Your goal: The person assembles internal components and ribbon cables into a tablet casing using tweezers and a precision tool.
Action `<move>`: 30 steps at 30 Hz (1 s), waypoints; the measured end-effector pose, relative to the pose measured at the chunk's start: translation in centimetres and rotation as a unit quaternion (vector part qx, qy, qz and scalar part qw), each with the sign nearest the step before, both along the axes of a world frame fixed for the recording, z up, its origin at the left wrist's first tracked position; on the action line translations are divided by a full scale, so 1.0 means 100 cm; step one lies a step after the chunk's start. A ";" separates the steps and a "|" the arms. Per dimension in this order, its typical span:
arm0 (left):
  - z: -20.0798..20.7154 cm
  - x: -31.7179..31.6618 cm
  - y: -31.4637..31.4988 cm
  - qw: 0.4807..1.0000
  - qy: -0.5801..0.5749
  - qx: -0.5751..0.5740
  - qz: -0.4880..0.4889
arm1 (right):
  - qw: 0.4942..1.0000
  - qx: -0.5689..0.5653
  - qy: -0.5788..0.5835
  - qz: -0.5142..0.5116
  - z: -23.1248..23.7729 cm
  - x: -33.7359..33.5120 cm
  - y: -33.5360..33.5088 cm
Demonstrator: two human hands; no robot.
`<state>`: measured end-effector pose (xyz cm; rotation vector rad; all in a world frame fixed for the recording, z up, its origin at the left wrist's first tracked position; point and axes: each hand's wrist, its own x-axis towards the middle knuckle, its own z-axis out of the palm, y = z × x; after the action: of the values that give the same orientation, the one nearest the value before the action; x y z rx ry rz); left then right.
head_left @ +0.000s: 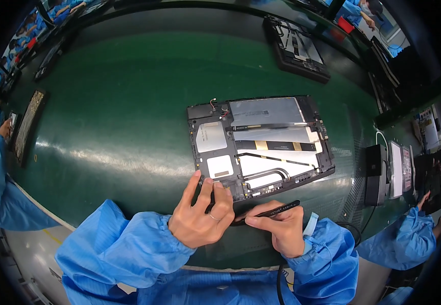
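An opened tablet (213, 114) lies face down on the green bench, its inside showing silver battery packs, black flat cables and metal plates. My left hand (203, 213) rests at the tablet's near left corner. Its fingers are apart, with the tips on the black frame and a ring on one finger. The left thumb is hidden. Black tweezers (284, 207) sit in my right hand (281, 229), held like a pen just off the tablet's near edge. They point left toward my left hand, which hides their tips.
Another opened tablet (296, 51) lies at the far right. A green mat (113, 112) covers the bench. On the right stand a black box (376, 175) and a white panel (396, 170). A dark strip (29, 127) lies at the left. Blue-sleeved co-workers (403, 241) sit on both sides.
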<state>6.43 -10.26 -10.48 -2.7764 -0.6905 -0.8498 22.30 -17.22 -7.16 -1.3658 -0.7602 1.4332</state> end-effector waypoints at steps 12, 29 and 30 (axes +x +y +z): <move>0.007 0.007 -0.014 0.997 -0.002 -0.029 0.068 | 0.995 0.056 -0.068 0.043 0.001 -0.003 -0.009; 0.019 0.006 -0.001 0.999 0.033 -0.012 0.000 | 0.997 0.022 0.064 -0.045 0.031 0.022 0.000; 0.024 0.005 0.008 1.000 0.027 0.005 -0.011 | 0.995 0.050 0.072 -0.052 0.034 0.024 0.005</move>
<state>6.90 -9.48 -8.04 -2.7914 -0.6466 -0.7763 24.68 -16.70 -3.75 -1.1953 -0.6500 1.3773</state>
